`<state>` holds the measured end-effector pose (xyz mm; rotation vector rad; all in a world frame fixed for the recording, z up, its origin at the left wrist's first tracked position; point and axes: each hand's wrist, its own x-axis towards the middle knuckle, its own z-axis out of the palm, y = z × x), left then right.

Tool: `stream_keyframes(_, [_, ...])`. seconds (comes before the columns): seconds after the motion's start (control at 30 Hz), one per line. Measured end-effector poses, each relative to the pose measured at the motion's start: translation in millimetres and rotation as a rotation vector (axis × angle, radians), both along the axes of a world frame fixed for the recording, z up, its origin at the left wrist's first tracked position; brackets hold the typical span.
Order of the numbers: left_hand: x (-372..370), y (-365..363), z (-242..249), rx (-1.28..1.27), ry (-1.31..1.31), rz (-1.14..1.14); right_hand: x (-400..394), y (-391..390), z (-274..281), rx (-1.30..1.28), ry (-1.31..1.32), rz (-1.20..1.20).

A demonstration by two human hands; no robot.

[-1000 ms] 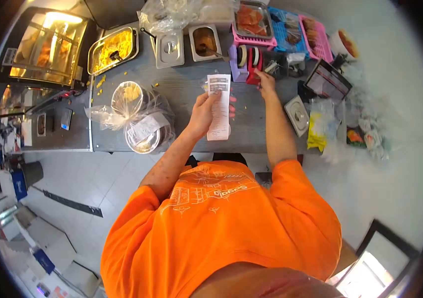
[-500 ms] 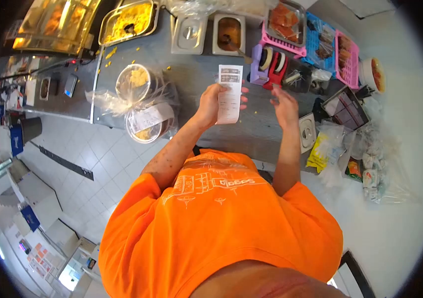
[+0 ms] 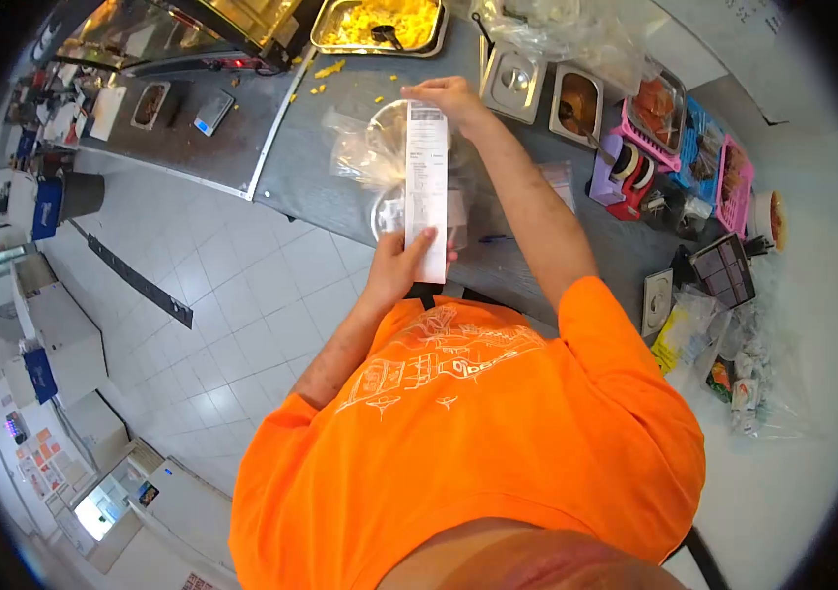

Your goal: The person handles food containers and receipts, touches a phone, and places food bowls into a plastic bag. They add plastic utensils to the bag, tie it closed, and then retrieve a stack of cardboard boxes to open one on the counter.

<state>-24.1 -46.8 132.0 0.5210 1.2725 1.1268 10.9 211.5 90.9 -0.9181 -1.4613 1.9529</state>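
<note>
A long printed paper receipt [image 3: 427,187] is stretched upright in front of me. My left hand [image 3: 403,264] grips its lower end, thumb on the printed face. At its top edge is my right hand [image 3: 447,95], fingers pointing left and closed over the paper; the thumb is hidden. Behind the receipt, partly covered by it, a knotted clear plastic bag [image 3: 358,155] holds round tubs with yellowish food. A blue pen [image 3: 496,238] lies on the dark counter [image 3: 330,202] to the right of the bag.
A steel tray of yellow food [image 3: 355,28] stands at the back, with a lidded steel container [image 3: 514,81] and a sauce container [image 3: 576,103] beside it. Tape dispensers [image 3: 626,177] and coloured baskets [image 3: 734,187] are to the right. A scale [image 3: 212,113] sits on the left counter.
The receipt shows longer now and has moved left, in front of the bagged tubs. My right hand has come from the right to its top; my left hand is at its lower end. The view has shifted left.
</note>
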Motion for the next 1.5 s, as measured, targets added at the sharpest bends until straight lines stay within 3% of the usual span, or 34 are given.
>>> stream_keyframes(0.1, [-10.5, -16.8, -22.6, -0.001, 0.024, -0.018, -19.1, 20.6, -35.5, -0.122, -0.231, 0.124])
stream_keyframes(0.27, [-12.2, -29.2, -36.9, -0.031, -0.027, -0.109, -8.5, 32.5, -70.7, -0.235, -0.384, 0.195])
stream_keyframes(0.33, [-15.3, -32.7, -41.3, -0.046, -0.027, -0.11, 7.8, 26.5, -66.7, -0.066, -0.419, 0.009])
stream_keyframes(0.4, [-16.2, -36.3, -41.9, -0.086, -0.04, -0.105, 30.1, 3.4, -62.2, 0.271, -0.436, -0.361])
stream_keyframes(0.47, [-18.0, -44.5, -42.0, -0.109, -0.063, -0.129, 89.4, -40.4, -44.5, 0.297, -0.186, -0.619])
stream_keyframes(0.53, [-18.1, -57.3, -53.0, -0.092, -0.053, -0.116, 158.4, -77.3, -55.0, 0.387, -0.27, -1.042])
stream_keyframes(0.6, [-17.4, -65.0, -65.5, -0.072, -0.045, -0.094, 255.8, -69.4, -109.6, 0.918, -0.589, -1.449])
stream_keyframes(0.67, [-16.1, -69.7, -72.5, -0.099, 0.003, -0.065, 345.4, -53.7, -153.6, 0.91, -1.127, -1.556])
stream_keyframes(0.7, [-14.8, -69.4, -74.7, -0.097, 0.004, -0.056, 360.2, -47.1, -144.1, 0.915, -1.119, -1.55])
stream_keyframes(0.77, [-12.8, -73.5, -76.7, -0.134, 0.002, -0.034, 376.6, -35.7, -118.9, -0.177, -0.534, -1.116])
stream_keyframes(0.87, [-10.3, -77.2, -86.1, -0.171, 0.031, 0.028, 385.0, -8.7, -128.0, -0.385, -0.455, -0.992])
stream_keyframes(1.0, [-8.0, -79.2, -88.8, -0.134, 0.056, 0.042, 402.6, -17.4, -150.1, -0.484, -0.197, -1.003])
stream_keyframes(1.07, [-8.5, -78.2, -88.8, -0.115, 0.056, 0.086, 405.0, -40.2, -158.9, -0.237, 0.35, -0.999])
stream_keyframes(1.1, [-8.7, -79.1, -86.2, -0.115, 0.079, 0.076, 405.4, -43.1, -170.2, -0.242, 0.354, -0.98])
stream_keyframes(1.17, [-10.3, -82.4, -79.4, -0.113, 0.067, 0.042, 411.5, -58.8, -192.5, 0.339, -0.505, -0.892])
stream_keyframes(1.2, [-11.7, -85.4, -84.4, -0.126, 0.064, 0.049, 412.8, -66.0, -192.2, 0.331, -0.511, -0.88])
stream_keyframes(1.27, [-23.4, -88.2, -95.8, -0.048, -0.135, 0.015, 402.2, -68.8, -175.5, 0.006, -0.261, -1.007])
stream_keyframes(1.37, [-33.5, -85.4, -103.3, -0.045, -0.112, -0.07, 350.6, -76.4, -141.0, -0.532, 0.115, -1.127])
stream_keyframes(1.43, [-33.8, -78.9, -98.1, -0.047, -0.054, -0.174, 294.4, -117.9, -108.6, -0.54, 0.54, -0.535])
stream_keyframes(1.47, [-33.1, -77.1, -100.1, -0.073, -0.079, -0.17, 252.6, -152.8, -91.7, -0.654, 0.623, -0.315])
stream_keyframes(1.5, [-33.6, -75.7, -100.4, -0.077, -0.097, -0.184, 217.0, -181.8, -83.0, -0.653, 0.546, -0.002])
